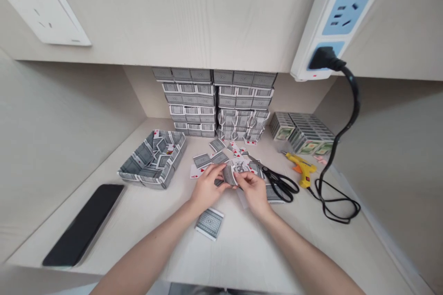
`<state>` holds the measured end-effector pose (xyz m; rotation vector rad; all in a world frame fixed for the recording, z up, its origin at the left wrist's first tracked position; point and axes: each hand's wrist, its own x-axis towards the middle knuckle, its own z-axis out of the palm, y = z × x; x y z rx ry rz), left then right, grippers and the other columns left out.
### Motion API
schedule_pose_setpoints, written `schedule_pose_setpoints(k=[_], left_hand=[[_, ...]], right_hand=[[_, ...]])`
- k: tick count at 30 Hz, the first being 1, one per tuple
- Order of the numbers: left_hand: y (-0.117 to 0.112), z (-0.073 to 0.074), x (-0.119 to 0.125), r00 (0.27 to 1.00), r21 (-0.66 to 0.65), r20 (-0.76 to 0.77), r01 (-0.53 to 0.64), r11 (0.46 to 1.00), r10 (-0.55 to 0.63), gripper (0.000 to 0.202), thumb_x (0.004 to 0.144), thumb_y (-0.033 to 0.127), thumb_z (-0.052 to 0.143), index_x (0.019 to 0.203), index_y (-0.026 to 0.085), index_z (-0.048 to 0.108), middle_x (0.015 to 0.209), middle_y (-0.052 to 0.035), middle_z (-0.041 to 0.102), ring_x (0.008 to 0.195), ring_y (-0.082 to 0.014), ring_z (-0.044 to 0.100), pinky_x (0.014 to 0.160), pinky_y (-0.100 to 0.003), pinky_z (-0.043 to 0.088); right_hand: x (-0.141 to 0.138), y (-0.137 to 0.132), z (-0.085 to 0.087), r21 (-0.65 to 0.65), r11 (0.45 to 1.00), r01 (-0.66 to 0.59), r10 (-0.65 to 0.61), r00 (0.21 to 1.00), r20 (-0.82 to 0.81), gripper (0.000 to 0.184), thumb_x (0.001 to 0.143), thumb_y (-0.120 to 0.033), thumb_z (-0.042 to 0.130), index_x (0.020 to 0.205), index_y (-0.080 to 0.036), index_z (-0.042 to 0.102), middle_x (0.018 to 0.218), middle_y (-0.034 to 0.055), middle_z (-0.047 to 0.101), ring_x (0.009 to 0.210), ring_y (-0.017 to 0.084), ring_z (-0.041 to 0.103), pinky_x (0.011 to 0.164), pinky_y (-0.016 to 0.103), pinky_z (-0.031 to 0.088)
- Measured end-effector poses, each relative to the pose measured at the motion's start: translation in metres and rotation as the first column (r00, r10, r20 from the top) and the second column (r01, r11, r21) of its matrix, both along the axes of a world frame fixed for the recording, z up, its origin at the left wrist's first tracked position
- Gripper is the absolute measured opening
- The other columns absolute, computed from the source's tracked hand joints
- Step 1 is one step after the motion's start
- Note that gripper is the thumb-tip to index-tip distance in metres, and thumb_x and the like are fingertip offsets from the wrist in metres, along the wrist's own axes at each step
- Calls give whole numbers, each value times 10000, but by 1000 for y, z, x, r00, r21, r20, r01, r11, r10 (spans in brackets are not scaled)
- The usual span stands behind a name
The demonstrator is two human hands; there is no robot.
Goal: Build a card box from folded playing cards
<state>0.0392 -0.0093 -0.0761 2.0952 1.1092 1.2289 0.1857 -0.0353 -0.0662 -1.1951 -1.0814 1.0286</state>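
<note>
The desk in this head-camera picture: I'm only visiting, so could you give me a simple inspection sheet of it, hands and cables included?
Surface: pale desk, things spread across it.
Things in hand: a patterned card; bent or folded, I cannot tell which.
Nearby cards: loose cards around the hands; a small card piece nearer the person; a card-built tray holding more pieces.
Clutter: dark phone at left; black scissors and yellow glue gun at right.
Hands: left hand and right hand both pinch the patterned card.
Cables: black cord plugged into a power strip, looping on the desk.
Surroundings: card-built stacks behind; wall socket upper left.
Other people: nothing seen.
</note>
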Motion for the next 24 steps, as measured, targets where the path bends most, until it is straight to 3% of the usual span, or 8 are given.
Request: schedule_pose_setpoints(k=[5,8,12,14,18,24], left_hand=[[1,-2,0,1000,-28,-13,17,999,-17,497,681,142,645,1140,225,474,1080,-50,523,771,-123,616,766,-319,529],[2,0,-2,1000,-40,-11,11,999,-12,494,686,145,634,1146,223,471,1088,-52,522,767,-122,616,750,-311,531],[2,3,-4,1000,-45,-21,-14,999,14,504,692,82,576,1162,224,462,1100,-46,521,776,-115,614,750,-295,525],[1,4,-4,999,-43,-38,-23,999,22,525,683,67,564,1172,223,455,1094,-45,527,782,-117,612,764,-299,517],[-1,4,-2,998,-42,-62,-19,999,16,559,671,65,562,1191,225,435,1074,-43,545,781,-119,605,773,-303,505],[-2,7,-2,995,-23,-103,-2,1000,0,482,688,113,567,1151,205,467,1061,-55,571,812,-139,588,788,-314,487]], right_hand=[[0,-3,-2,90,993,79,-95,976,194,282,742,-416,564,629,-162,609,566,13,613,522,146,566,545,252,458],[-1,-8,-3,123,990,68,-105,940,324,317,808,-417,474,744,-159,647,622,29,648,501,146,577,499,247,468],[-4,-15,-5,261,965,3,-155,810,566,390,797,-386,515,1111,-165,584,845,71,695,543,158,620,525,258,505],[-6,-17,-7,341,940,-28,-212,734,645,391,816,-345,495,1163,-172,550,891,85,694,569,164,637,562,267,520],[-7,-18,-9,490,867,-86,-325,647,689,341,852,-263,446,1167,-173,541,964,104,679,766,190,663,680,289,537],[-7,-19,-5,592,784,-186,-378,614,693,375,839,-144,441,1209,-170,493,1039,96,654,928,185,628,788,301,528]])
